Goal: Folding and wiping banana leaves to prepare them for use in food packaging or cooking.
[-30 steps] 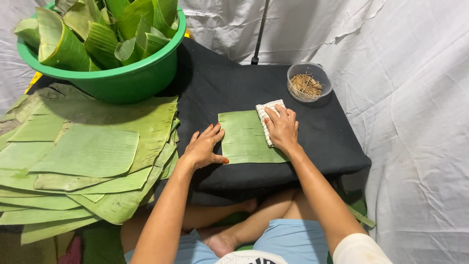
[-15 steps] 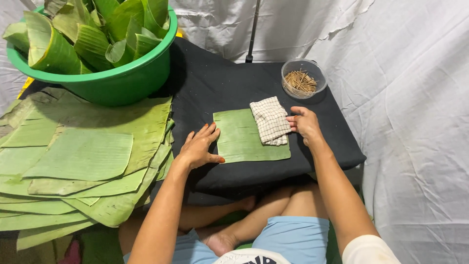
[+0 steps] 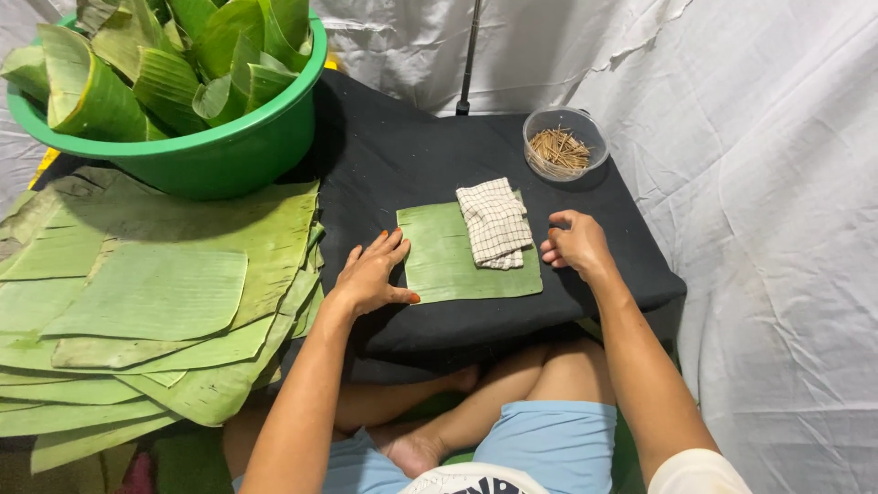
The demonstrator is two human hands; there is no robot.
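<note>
Nearest me, my left hand (image 3: 373,274) lies flat with fingers spread, its tips touching the left edge of the leaf (image 3: 448,261) on the black worktop (image 3: 393,165). My right hand (image 3: 576,245) rests loosely curled and empty on the worktop just right of the leaf. A checked cloth (image 3: 495,222) lies folded on the leaf's right part. To my left sits a leaf stack (image 3: 146,302). Farther off stand a bowl of sticks (image 3: 564,144) and a green basin (image 3: 219,155) of folded leaves.
</note>
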